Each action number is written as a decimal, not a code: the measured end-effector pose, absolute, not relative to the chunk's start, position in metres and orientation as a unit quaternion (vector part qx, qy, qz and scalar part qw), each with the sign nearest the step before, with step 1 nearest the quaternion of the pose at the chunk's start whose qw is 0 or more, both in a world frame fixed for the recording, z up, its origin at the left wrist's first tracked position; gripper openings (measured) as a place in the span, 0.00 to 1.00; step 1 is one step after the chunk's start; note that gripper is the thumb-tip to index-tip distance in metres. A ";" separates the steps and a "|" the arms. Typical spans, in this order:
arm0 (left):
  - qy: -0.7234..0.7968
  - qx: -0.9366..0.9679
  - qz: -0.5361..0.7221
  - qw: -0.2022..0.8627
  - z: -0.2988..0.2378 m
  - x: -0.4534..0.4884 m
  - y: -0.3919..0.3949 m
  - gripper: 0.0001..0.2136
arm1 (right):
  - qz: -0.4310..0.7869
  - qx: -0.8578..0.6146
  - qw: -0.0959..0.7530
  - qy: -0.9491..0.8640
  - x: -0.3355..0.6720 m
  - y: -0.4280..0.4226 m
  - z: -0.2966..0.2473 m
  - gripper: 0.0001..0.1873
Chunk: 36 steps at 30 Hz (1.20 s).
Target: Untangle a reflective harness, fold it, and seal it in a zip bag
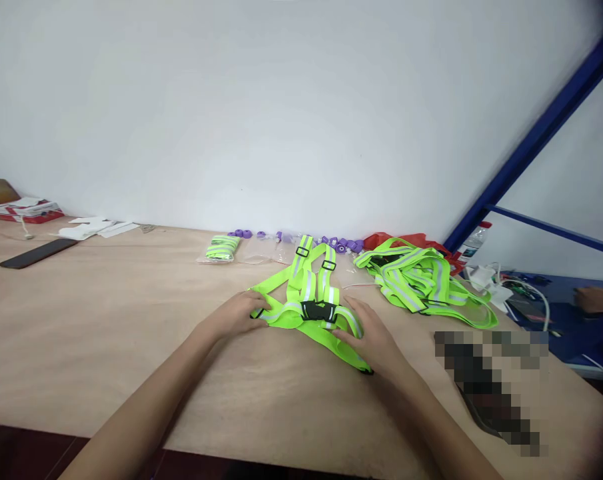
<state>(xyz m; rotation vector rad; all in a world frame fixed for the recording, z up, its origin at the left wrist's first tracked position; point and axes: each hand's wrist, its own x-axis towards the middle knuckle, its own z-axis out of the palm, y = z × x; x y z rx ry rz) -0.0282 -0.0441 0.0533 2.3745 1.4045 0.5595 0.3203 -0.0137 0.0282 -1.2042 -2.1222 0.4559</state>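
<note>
A neon-yellow reflective vest made of elastic straps with silver stripes lies on the wooden table in front of me. Its black buckle is fastened at the waist band, and two shoulder straps with black sliders point toward the wall. My left hand is closed on the left side of the waist band, fingertips at a black-edged strap end. On the opposite side, my right hand has its thumb and fingers around the band near the buckle. One loose strap runs beneath my right hand.
More reflective vests are heaped at right, beside a red bag and a bottle. Along the wall sit a bagged folded vest and purple rolls. A dark flat strip lies left; a pixelated object lies right.
</note>
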 end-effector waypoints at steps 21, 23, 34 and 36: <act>0.525 0.815 0.157 0.189 0.054 -0.055 -0.047 0.25 | 0.222 -0.444 0.258 -0.829 0.378 -0.073 0.015 0.31; 0.533 0.813 0.133 0.192 0.053 -0.056 -0.046 0.28 | 0.238 -0.432 0.271 -0.827 0.376 -0.071 0.014 0.30; 0.523 0.827 0.103 0.178 0.059 -0.061 -0.049 0.33 | 0.461 -0.410 0.500 -0.608 0.354 -0.059 0.015 0.25; 0.507 0.835 0.108 0.185 0.056 -0.063 -0.050 0.34 | 0.465 -0.417 0.538 -0.566 0.350 -0.053 0.011 0.27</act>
